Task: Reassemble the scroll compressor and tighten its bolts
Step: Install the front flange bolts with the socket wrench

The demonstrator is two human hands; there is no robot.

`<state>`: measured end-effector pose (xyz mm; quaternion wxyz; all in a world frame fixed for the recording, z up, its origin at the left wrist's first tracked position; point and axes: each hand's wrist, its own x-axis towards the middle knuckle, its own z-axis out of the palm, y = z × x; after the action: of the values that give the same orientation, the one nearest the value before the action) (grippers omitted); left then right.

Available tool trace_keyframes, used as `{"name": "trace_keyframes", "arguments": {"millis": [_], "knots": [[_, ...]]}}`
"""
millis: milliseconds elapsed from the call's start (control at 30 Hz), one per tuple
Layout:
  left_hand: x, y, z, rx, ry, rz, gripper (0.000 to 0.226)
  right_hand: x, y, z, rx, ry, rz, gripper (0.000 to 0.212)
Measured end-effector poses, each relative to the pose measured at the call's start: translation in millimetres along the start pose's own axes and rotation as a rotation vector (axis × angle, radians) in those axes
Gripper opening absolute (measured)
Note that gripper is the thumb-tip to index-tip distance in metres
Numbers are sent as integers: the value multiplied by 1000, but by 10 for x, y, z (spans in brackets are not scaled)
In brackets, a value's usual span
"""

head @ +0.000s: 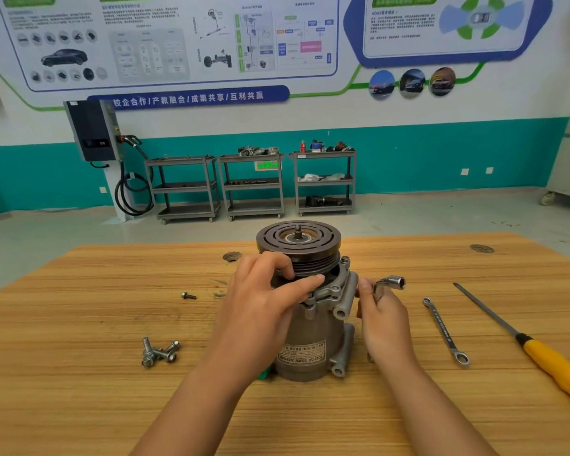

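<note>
Item 1, nearest the lens: two bare forearms are reaching in over the wooden table (79,390).

Item 2: the left hand (264,301) is gripping the scroll compressor (310,337). Its fingers are curling in under the pulley (297,238) and its thumb is lying along the flange (333,287). Whether a bolt is sitting under the fingertips cannot be told.

Item 3: the right hand (384,319) is closing round the shank of an L-shaped socket wrench (390,284), just beside the flange, with the socket end pointing up and not engaging anything.

Item 4: the compressor is standing upright at mid-table, pulley uppermost.

Item 5: a heap of loose bolts (160,352) is lying to the left, with a single bolt (189,295) lying apart behind it. By this count the bolting appears to be only beginning.

Item 6: a ring spanner (445,330) and a yellow-handled file (540,350) are lying to the right, unused.

Handling note, as judgement: each bolt is probably best started by fingers, so the thread is catching true before the socket goes on. The left hand should be bracing the body against turning. Tightening is likely safest when working across opposite lugs in stages, so the flange is seating evenly.
</note>
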<state>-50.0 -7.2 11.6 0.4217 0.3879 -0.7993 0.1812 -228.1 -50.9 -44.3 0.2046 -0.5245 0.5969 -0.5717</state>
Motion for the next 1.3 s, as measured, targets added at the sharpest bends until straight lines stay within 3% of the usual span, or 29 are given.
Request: {"name": "trace_keyframes", "arguments": {"millis": [133, 267, 333, 467, 600, 700, 800, 900, 1033, 1167, 1300], "knots": [[-38, -2, 58, -22, 16, 11, 44, 32, 75, -72, -269, -7, -15, 35], [-100, -48, 127, -45, 71, 22, 39, 40, 117, -98, -566, -164, 40, 13], [-121, -65, 162, -51, 113, 42, 43, 38, 100, -92, -604, -211, 59, 16], [-186, -101, 237, -140, 270, -87, 57, 40, 43, -102, -478, -144, 75, 30], [-295, -7, 351, -555, 369, -597, 57, 78, 1, -144, -171, -79, 195, 23], [-388, 19, 462, -679, 251, -810, 73, 137, -7, -172, -27, -61, 267, 16], [-460, 25, 507, -634, 99, -781, 94, 139, -51, -199, 59, 1, 174, 19], [-484, 5, 543, -589, 66, -774, 109, 85, -212, -296, 290, 46, 34, 20], [-484, -37, 554, -573, 68, -773, 107, -1, -623, -443, 606, -118, -66, 23], [-501, -58, 576, -543, 67, -765, 110, -88, -1023, -434, 444, -259, -225, 21], [-505, -57, 579, -526, 70, -756, 107, -149, -1212, -309, 285, -294, -353, 22]]}}
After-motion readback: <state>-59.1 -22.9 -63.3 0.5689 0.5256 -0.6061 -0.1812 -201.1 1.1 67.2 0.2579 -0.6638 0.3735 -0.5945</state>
